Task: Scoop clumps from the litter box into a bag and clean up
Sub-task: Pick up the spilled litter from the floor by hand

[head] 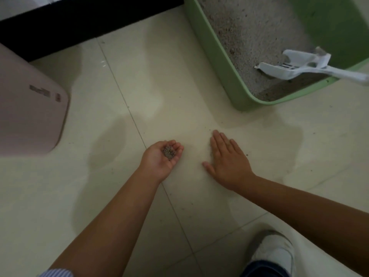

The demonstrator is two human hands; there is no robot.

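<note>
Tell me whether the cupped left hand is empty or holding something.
Holding something: the left hand is cupped palm-up with a small pile of grey litter grains in its palm.

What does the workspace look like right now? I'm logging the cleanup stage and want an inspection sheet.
Surface: pale tiled floor, a few stray litter grains near the hands.
Job's things: green litter box holding grey litter; white scoop resting in it, handle over the rim.
Clutter: pink bin at left; white shoe at bottom.
Hands: left hand cupped, palm up, holding litter grains; right hand flat on the floor.
Cables: nothing seen.
Surroundings: dark furniture base at top.
</note>
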